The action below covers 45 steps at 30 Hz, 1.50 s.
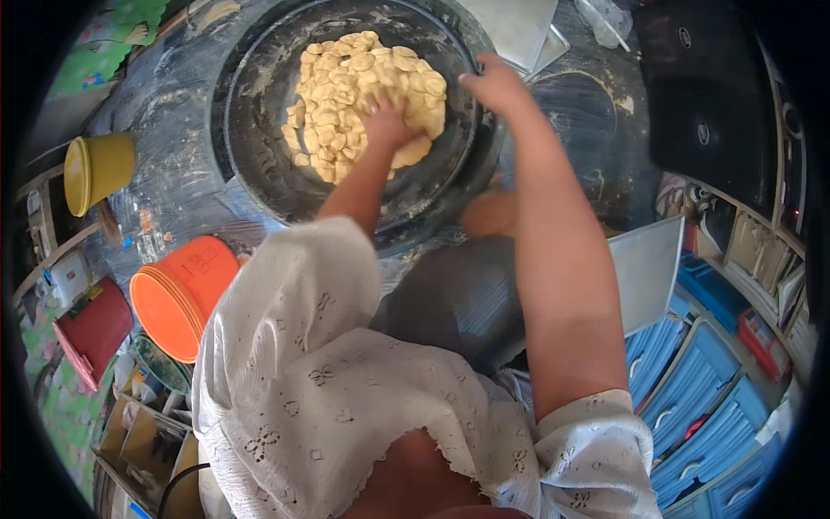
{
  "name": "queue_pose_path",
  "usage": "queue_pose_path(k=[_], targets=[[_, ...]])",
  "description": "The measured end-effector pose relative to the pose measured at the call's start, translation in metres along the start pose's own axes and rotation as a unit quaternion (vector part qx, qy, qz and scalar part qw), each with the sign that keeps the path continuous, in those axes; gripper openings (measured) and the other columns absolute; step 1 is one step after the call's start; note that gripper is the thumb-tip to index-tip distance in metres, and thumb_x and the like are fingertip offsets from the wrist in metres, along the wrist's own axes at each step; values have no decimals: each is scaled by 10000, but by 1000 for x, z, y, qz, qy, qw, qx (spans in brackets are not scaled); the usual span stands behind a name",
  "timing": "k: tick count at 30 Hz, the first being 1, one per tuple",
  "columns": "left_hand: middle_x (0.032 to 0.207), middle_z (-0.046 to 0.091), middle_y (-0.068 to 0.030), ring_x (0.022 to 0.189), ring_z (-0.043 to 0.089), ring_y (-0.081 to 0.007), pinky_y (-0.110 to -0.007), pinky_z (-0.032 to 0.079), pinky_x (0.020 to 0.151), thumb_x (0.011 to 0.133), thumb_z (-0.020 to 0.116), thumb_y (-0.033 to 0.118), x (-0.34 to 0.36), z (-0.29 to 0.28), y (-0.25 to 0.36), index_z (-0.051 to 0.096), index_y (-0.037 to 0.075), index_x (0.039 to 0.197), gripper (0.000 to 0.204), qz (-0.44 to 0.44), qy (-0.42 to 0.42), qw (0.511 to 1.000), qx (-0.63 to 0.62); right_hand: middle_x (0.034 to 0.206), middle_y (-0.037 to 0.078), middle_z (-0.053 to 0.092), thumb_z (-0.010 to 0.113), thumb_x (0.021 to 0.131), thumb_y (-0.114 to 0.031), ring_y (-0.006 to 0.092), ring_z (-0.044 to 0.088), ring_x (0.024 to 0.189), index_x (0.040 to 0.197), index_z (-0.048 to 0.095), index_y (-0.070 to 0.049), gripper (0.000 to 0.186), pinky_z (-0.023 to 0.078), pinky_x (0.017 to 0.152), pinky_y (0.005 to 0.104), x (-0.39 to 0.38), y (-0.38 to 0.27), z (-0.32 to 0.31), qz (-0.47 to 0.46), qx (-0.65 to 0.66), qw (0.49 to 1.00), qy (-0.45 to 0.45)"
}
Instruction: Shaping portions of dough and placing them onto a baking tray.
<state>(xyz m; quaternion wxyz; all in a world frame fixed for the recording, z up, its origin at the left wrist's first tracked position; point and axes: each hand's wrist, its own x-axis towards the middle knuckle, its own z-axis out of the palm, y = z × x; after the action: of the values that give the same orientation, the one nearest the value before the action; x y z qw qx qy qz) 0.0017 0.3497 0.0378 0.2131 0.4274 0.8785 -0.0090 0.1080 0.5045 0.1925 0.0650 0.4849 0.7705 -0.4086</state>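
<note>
dark scuffed surface [177,190] with pale smears spans the upper part of the view, household stuff all round the edges. black round basin [259,130] sits on it, top center. pale yellow dough [333,104] is inside the basin, a heap of small lumps, smoother toward its right side. left hand [389,125] is down on the dough, fingers spread and open, palm side hidden. right hand [501,85] grips the basin's rim at its right side, arm extended. yellow bucket [111,166] well left of the basin; orange bucket [194,281] below it, near the person's white patterned top [294,363]; dark red bucket [95,329] just beside the orange one. blue drawers [692,389] lower right, pale panel [647,272] near them. black boxy item [713,86] upper right, clear plastic bag [603,22] just beside it.
</note>
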Motion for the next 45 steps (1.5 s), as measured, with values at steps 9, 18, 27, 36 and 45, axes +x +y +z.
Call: queue_pose_path(k=[9,18,27,36,45], targets=[[1173,433,-156,898,527,-300,-403,458,766,669,749,436,-68,51,-21,274,221,1419,913,104,40,989,99,1230,173,549,640,740,-346,316,534,1126,1280,486,-93,616,428,945,384,3,-13,7,-54,-62,996,-39],[1509,131,-120,1359,127,-433,-701,147,991,557,737,607,17,1,-8,349,308,1384,961,2,-115,993,-19,1190,239,548,692,748,-382,308,599,996,1291,465,-56,673,478,852,369,-1,-17,2,-112,-61,992,-1],[1361,360,-151,1246,365,-362,-568,381,895,627,767,427,-93,25,-35,413,228,1318,801,127,-45,989,-66,1241,229,502,708,702,-313,341,505,1139,1276,469,-57,673,416,946,379,8,33,74,-18,-119,987,-108],[1437,183,-250,1245,371,-398,-446,380,1006,643,705,625,-18,13,-161,331,125,1393,976,-200,23,918,-342,1370,190,347,700,682,-238,366,375,1252,1408,280,-140,844,426,954,425,19,41,151,70,-52,994,-64],[1228,385,-285,1106,444,-413,-452,414,897,704,751,352,-118,18,-60,451,10,1223,690,-119,105,881,-446,1386,215,345,765,690,-295,338,366,1263,1443,118,-37,1026,311,1033,457,32,93,172,152,238,955,-93]])
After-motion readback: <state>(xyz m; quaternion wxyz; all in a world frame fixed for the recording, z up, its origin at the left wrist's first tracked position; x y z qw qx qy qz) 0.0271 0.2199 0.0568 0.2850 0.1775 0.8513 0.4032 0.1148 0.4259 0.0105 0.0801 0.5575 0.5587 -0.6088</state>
